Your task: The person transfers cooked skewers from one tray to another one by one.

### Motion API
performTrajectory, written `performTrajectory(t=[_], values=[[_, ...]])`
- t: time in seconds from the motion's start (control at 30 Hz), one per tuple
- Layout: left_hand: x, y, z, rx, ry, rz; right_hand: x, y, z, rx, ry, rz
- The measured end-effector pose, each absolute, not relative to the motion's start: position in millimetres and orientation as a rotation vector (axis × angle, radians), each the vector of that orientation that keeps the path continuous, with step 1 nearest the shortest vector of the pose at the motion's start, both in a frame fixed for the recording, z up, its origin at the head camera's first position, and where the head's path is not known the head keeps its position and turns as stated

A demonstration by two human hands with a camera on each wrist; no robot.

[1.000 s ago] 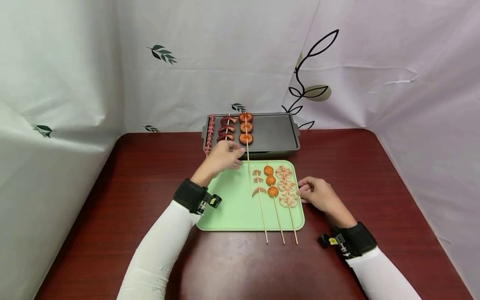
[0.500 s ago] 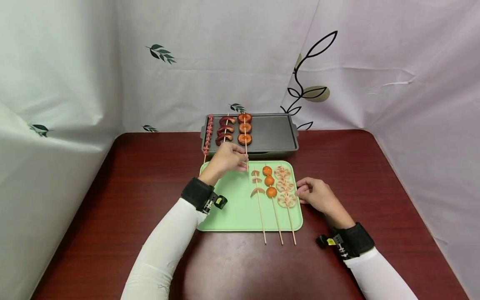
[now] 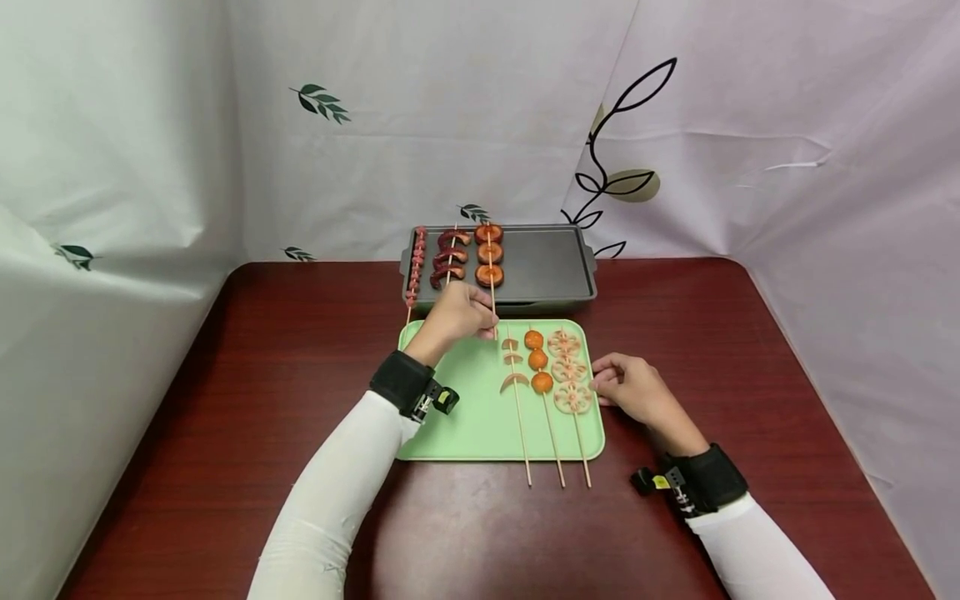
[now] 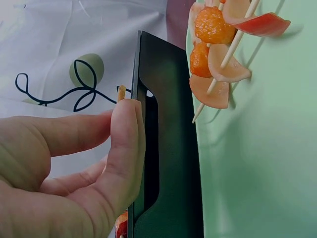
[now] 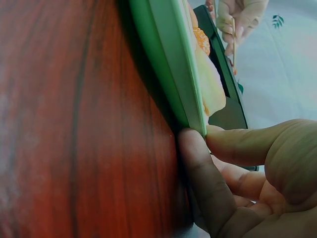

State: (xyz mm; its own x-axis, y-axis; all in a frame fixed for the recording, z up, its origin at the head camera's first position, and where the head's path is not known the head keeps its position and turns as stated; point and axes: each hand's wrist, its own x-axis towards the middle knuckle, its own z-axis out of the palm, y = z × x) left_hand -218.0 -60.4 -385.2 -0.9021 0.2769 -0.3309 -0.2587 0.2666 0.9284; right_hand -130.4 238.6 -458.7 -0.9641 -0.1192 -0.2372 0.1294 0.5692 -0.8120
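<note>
Overhead, no writing shows; the left hand [image 3: 459,314] has shifted right to pinch the mushroom skewer [image 3: 491,283] lying on the dark griddle [image 3: 547,267]. Closer, the left wrist view shows thumb and forefinger clamping the stick's end [image 4: 121,92], while the right wrist view has the right hand [image 5: 247,178], fingers curled, touching the green tray [image 5: 171,64] rim as before.

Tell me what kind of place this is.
Probably a staged tabletop set for skewer grilling, not a real kitchen: a dark wooden table hemmed in by leaf-printed sheets, with a dark griddle pan and a green tray of food skewers.
</note>
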Motion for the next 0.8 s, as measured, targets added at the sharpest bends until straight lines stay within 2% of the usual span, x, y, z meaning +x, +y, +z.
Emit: performTrajectory(t=[0.43, 0.8], values=[[-213.4, -58.2, -382.5, -0.017, 2.086, 1.700, -131.1, 239.8, -458.4, -0.051, 2.540, -1.353], [-196.0, -68.6, -380.9, 0.087, 2.073, 1.647, -132.6, 242.8, -457.7, -0.094, 2.506, -1.360]])
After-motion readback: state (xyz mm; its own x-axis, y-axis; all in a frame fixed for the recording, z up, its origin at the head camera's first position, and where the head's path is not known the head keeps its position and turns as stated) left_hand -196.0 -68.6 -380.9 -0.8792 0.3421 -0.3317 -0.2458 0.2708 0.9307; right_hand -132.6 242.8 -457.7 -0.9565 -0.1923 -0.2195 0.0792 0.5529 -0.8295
